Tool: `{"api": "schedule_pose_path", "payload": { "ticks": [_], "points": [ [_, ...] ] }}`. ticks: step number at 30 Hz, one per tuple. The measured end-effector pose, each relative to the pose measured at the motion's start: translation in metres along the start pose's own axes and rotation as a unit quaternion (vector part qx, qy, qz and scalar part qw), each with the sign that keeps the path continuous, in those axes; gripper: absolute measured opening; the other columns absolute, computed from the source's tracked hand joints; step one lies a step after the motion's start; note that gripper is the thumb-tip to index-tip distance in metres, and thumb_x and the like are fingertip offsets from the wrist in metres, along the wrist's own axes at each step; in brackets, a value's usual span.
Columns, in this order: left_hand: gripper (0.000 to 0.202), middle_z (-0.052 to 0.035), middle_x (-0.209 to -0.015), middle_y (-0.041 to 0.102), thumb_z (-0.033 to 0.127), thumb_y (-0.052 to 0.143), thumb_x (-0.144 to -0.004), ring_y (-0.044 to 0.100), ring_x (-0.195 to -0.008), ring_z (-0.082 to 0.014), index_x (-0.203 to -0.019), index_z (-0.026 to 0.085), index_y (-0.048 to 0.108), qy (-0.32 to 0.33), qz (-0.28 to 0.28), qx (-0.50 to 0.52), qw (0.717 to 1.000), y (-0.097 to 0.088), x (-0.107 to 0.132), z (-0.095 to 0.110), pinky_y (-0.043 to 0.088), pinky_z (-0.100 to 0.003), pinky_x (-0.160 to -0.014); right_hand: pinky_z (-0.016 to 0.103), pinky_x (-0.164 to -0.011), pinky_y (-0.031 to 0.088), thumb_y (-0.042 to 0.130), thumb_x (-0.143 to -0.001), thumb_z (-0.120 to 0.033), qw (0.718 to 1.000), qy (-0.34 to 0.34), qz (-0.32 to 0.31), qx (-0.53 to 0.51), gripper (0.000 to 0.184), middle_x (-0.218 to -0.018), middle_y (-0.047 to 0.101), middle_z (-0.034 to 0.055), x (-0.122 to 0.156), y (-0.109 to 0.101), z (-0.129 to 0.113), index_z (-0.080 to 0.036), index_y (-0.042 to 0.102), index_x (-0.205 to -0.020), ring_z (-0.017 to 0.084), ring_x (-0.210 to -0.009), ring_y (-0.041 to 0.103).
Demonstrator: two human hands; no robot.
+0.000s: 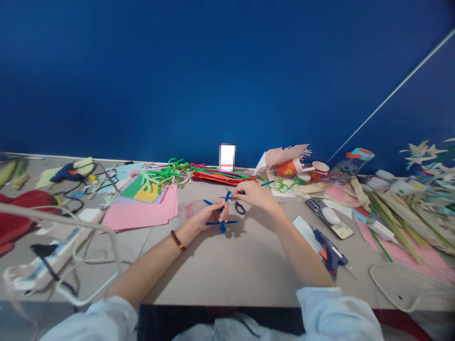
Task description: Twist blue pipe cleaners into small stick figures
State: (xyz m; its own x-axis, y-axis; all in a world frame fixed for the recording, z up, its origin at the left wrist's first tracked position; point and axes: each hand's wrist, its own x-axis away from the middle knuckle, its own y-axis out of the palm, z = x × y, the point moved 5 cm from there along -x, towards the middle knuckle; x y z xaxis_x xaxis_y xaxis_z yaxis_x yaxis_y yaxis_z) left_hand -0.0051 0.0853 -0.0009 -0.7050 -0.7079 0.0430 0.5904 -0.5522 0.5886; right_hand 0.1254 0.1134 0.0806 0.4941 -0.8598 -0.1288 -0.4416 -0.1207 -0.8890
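My left hand [212, 214] is closed around a figure of twisted blue pipe cleaners [222, 227], whose ends stick out past the fingers on several sides. Close beside it, my right hand [250, 194] pinches at the upper part of the blue piece, and a blue stem points out beyond its knuckles. What exactly lies between the right fingertips is too small to make out. Black-handled scissors [240, 208] lie on the table just behind the hands, partly hidden by them.
Bundled coloured pipe cleaners [223, 177] and green ones [170, 173] lie along the wall. Pink paper sheets [142, 215] and a power strip [59, 255] are at left. On the right are a phone [330, 219], a blue glue gun [329, 253], paper cups [289, 167] and dried husks [408, 213].
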Motion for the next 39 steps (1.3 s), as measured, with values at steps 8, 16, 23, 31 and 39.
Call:
{"api": "schedule_pose_path", "payload": {
  "ticks": [8,16,23,31,39],
  "points": [
    [0.028,0.0007,-0.061,0.054,0.044,0.060,-0.080,0.049,-0.050,-0.0108,-0.086,0.017,0.055,0.011,0.108,-0.017,0.994,-0.016,-0.007,-0.002,0.039,-0.021,-0.049,0.023,-0.063,0.036,0.062,-0.080,-0.026,1.000,-0.002,0.011,-0.015,0.014,-0.079,0.069,0.0039,0.001,-0.004,0.000,-0.018,0.071,-0.074,0.013,-0.072,0.058],
    [0.021,0.0004,-0.060,0.053,0.036,0.061,-0.081,0.049,-0.050,-0.0108,-0.080,0.017,0.054,0.038,0.113,-0.001,0.993,-0.017,-0.009,0.000,0.042,-0.022,-0.051,0.023,-0.064,0.036,0.055,-0.085,-0.030,0.998,-0.033,0.011,-0.047,0.020,-0.079,0.069,0.0035,0.003,0.001,0.001,-0.018,0.071,-0.079,0.013,-0.071,0.058],
    [0.018,0.0000,-0.057,0.051,0.029,0.066,-0.076,0.046,-0.049,-0.0088,-0.073,0.014,0.057,0.027,0.088,-0.031,0.995,-0.011,-0.004,0.003,0.037,-0.021,-0.049,0.023,-0.064,0.035,0.059,-0.083,-0.028,1.000,-0.016,0.007,0.004,0.017,-0.078,0.068,0.0040,-0.001,0.005,0.007,-0.018,0.071,-0.077,0.014,-0.074,0.057],
    [0.020,-0.0007,-0.052,0.052,0.031,0.065,-0.075,0.046,-0.044,-0.0083,-0.073,0.012,0.062,-0.048,0.038,-0.121,0.991,-0.006,-0.002,-0.003,0.033,-0.020,-0.045,0.026,-0.071,0.035,0.056,-0.086,-0.023,0.992,-0.114,0.054,0.024,0.018,-0.080,0.065,0.0056,-0.001,-0.002,-0.020,-0.017,0.068,-0.076,0.016,-0.080,0.055],
    [0.016,0.0014,-0.052,0.046,0.022,0.062,-0.074,0.043,-0.045,-0.0079,-0.063,0.014,0.054,0.019,0.100,-0.007,0.995,-0.020,-0.009,0.005,0.035,-0.021,-0.046,0.029,-0.076,0.033,0.049,-0.090,-0.026,0.980,-0.167,0.065,0.088,0.022,-0.082,0.064,0.0068,0.008,0.002,-0.043,-0.017,0.066,-0.079,0.018,-0.083,0.053]
  ]
}}
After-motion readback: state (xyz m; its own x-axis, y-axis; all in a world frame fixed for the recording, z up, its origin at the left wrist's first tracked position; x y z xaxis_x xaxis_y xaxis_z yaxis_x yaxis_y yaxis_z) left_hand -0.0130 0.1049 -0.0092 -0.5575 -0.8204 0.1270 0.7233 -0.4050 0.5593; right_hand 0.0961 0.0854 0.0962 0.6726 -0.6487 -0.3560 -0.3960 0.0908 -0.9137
